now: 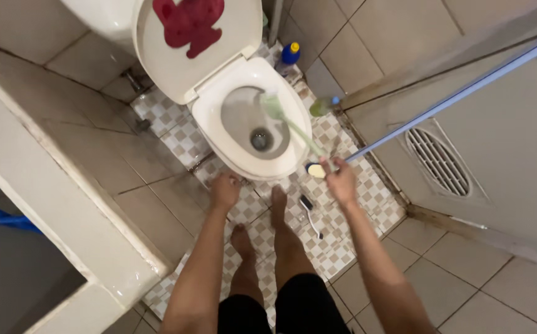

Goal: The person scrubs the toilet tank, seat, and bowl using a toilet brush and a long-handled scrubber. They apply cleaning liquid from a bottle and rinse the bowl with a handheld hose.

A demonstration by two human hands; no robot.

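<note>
Toilet brush, checkered floor, tiled bathroom

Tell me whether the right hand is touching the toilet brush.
Touching: in the head view the right hand closes round the handle of the green toilet brush.

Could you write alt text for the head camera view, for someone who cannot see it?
Seen from above, a person's right hand holds a pale green toilet brush inside the bowl of a white toilet with its lid raised. The left hand hangs empty near the bowl's front rim, bare feet on a checkered tile floor.
</note>
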